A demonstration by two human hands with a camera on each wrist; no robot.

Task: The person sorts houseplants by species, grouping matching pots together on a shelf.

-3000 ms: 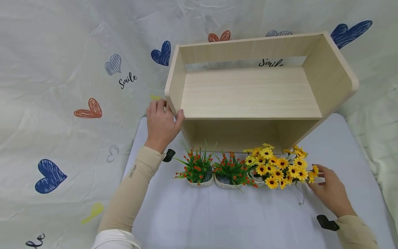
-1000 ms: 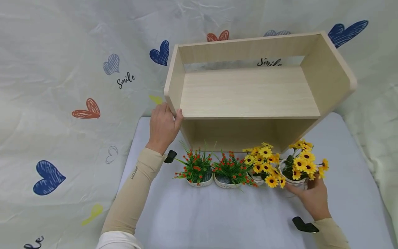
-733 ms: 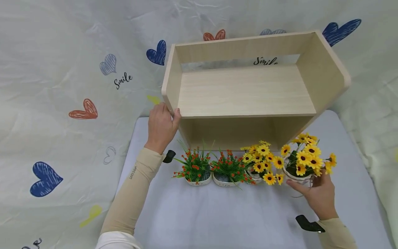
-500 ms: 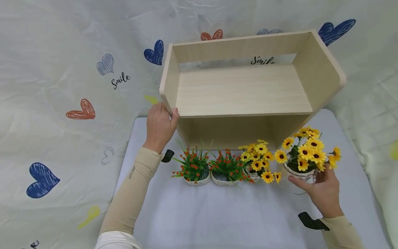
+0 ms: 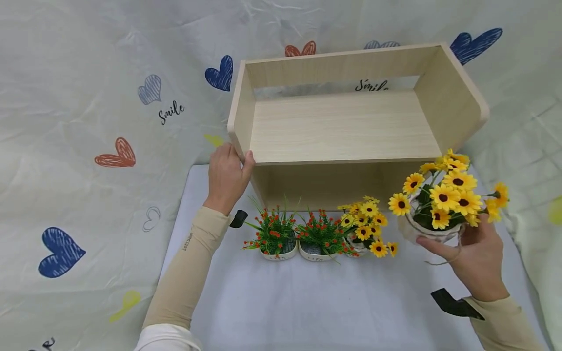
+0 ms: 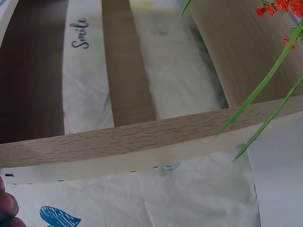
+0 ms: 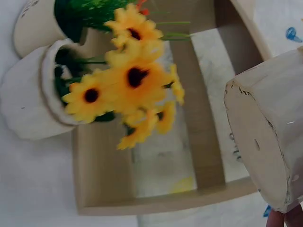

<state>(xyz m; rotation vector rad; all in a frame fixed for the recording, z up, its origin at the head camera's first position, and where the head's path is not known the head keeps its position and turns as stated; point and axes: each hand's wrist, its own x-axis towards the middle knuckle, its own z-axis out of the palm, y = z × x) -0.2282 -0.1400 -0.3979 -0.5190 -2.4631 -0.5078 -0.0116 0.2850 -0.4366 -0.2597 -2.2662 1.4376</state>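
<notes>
My left hand (image 5: pixel 228 178) grips the left side panel of a two-tier wooden shelf (image 5: pixel 342 129), thumb on the front edge and fingers round the outside. In the left wrist view, that panel's edge (image 6: pixel 142 138) crosses the frame and only fingertips (image 6: pixel 8 203) show. My right hand (image 5: pixel 480 258) holds a white pot of yellow artificial sunflowers (image 5: pixel 443 197) up off the table, in front of the shelf's right end. The right wrist view shows the underside of this pot (image 7: pixel 253 142), tilted in that view, with fingertips (image 7: pixel 279 218) at its edge.
A second sunflower pot (image 5: pixel 364 224) stands before the shelf's lower opening. Left of it are two pots of red-flowered grass, one (image 5: pixel 322 236) beside the other (image 5: pixel 274 236). A white-covered table (image 5: pixel 325 302) lies below; a heart-printed cloth (image 5: pixel 88 107) hangs behind.
My right hand has taken hold of the right-hand sunflower pot and lifted it up and to the right, away from the row. My left hand keeps its grip on the shelf.
</notes>
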